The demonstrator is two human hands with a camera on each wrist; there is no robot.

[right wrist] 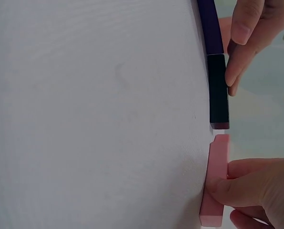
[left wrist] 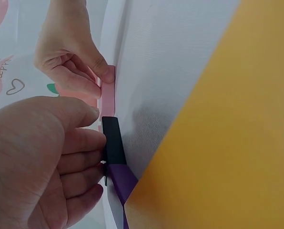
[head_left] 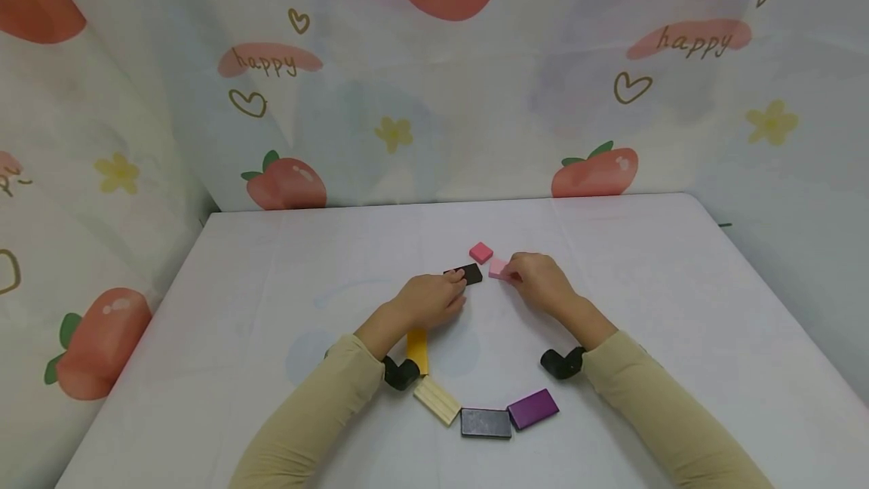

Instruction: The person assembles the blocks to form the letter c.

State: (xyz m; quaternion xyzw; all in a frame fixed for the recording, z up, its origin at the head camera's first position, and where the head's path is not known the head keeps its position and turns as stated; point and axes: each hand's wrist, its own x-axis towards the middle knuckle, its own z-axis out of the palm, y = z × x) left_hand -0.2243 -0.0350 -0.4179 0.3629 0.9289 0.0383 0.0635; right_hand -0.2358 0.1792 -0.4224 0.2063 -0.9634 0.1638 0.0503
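Note:
My left hand point(head_left: 431, 300) lies over a black block point(head_left: 471, 273), its fingertips touching the top, the thumb held apart. My right hand point(head_left: 543, 281) pinches a light pink block point(head_left: 498, 269) between thumb and fingers. A narrow gap separates the black and pink blocks in the right wrist view. Just behind them sits a deeper pink block point(head_left: 480, 252). A purple block point(left wrist: 123, 181) adjoins the black one in the left wrist view; the left hand hides it from the head view. Nearer is a yellow block point(head_left: 417, 353), partly under the left wrist.
Along the near side of the curve lie a cream ridged block point(head_left: 437, 400), a dark grey block point(head_left: 485, 423) and a second purple block point(head_left: 532, 408). They stand on a white-covered table point(head_left: 271, 308). A printed cloth point(head_left: 468, 112) hangs behind its far edge.

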